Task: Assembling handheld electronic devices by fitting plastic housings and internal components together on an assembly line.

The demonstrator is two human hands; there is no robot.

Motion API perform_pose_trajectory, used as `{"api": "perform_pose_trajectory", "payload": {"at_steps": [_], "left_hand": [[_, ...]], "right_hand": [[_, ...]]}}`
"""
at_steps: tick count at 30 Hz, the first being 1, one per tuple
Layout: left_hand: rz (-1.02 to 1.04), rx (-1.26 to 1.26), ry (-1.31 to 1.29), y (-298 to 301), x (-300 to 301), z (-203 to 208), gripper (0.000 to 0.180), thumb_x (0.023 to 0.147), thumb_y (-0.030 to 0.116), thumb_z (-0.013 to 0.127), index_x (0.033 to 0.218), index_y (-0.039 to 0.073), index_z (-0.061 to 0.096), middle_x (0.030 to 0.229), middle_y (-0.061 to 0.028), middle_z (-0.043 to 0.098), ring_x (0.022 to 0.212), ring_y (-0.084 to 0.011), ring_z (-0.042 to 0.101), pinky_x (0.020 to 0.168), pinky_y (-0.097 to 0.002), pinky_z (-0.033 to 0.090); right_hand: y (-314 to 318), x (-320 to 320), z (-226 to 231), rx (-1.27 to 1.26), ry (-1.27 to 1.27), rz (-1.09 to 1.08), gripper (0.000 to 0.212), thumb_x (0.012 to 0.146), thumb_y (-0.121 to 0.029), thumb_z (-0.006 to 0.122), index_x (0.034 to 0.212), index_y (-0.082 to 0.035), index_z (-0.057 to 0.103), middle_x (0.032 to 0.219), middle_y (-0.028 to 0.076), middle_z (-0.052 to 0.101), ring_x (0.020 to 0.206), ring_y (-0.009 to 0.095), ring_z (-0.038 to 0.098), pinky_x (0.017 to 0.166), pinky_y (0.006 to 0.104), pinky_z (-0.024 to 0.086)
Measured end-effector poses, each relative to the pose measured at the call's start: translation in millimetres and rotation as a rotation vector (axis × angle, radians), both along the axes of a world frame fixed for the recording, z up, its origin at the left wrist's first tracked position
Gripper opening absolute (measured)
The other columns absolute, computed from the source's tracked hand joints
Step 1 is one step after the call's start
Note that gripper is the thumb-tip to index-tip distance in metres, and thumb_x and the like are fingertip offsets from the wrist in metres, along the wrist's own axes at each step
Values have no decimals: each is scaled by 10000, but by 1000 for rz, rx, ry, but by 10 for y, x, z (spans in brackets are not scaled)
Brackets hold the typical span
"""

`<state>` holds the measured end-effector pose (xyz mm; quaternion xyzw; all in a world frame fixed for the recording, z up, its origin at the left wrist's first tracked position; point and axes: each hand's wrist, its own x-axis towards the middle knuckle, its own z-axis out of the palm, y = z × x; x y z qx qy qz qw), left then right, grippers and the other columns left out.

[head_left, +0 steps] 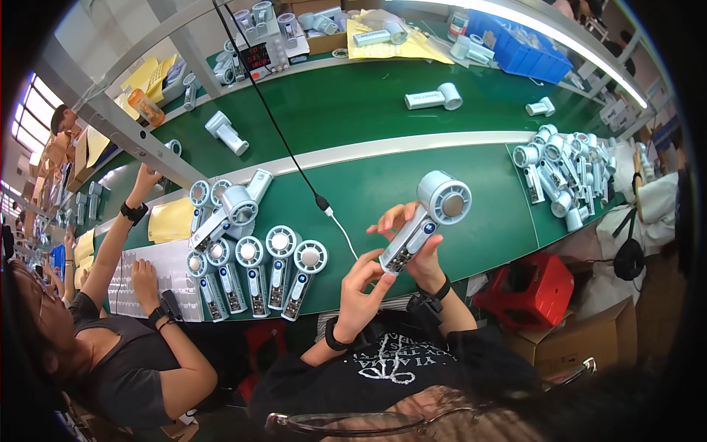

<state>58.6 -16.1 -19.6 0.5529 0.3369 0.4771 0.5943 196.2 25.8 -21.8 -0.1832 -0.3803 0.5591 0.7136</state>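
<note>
A pale blue handheld fan (440,200) is tilted in front of me, its round head up and to the right. My right hand (424,259) is wrapped around its handle, which has a lit display and exposed circuitry. At the handle's bottom end, the fingers of my left hand (362,293) are pinched together. A white cable (342,230), hanging from a black connector (322,202), runs down to those fingers; its tip is hidden. To the left, several similar fans (282,241) with lit displays lie in a row, and more are piled just behind them.
A large heap of fans (563,166) covers the bench's right end. Single fans (434,97) lie on the green far belt. A co-worker (132,331) reaches forward at my left. A red stool (532,291) and cardboard box (589,342) stand at right. A blue bin (524,51) sits at back.
</note>
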Motion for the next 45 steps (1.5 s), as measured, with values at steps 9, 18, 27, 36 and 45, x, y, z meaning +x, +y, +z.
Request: {"api": "perform_pose_trajectory", "payload": {"at_steps": [9,18,27,36,45], "left_hand": [[-18,-59,-111,42,-125,-6,111,812,-5,697,781,-74,615,1159,-200,607,939,-176,615,810,-276,483],[-137,-119,-228,57,-307,32,119,827,-7,653,737,-73,610,1172,-271,594,889,-180,614,736,-265,477],[-250,-20,-122,87,-415,108,191,885,63,617,743,-62,588,1157,-260,607,898,-199,624,766,-268,468],[15,274,152,145,-382,295,269,975,142,471,779,-27,549,1113,-225,612,804,-209,579,716,-298,466],[276,738,396,83,-513,251,331,1000,164,395,756,-19,524,1042,-149,468,892,-214,545,748,-294,421]], "right_hand": [[-79,174,61,20,-254,79,772,682,-661,676,1135,-72,466,1114,136,531,1093,251,531,977,472,420],[-209,782,664,133,-671,-227,877,567,-401,868,1252,-34,461,1242,217,523,1159,312,523,951,443,447],[-129,872,779,663,-965,-198,823,555,-285,913,1184,-49,436,1097,200,615,991,347,625,888,471,494],[-150,754,730,767,-951,-401,812,600,-252,897,1208,-66,391,1028,176,620,908,327,652,819,500,533],[-735,951,1134,684,-1334,-452,825,674,-263,854,1243,-80,285,1018,140,605,831,267,649,741,525,553]]}}
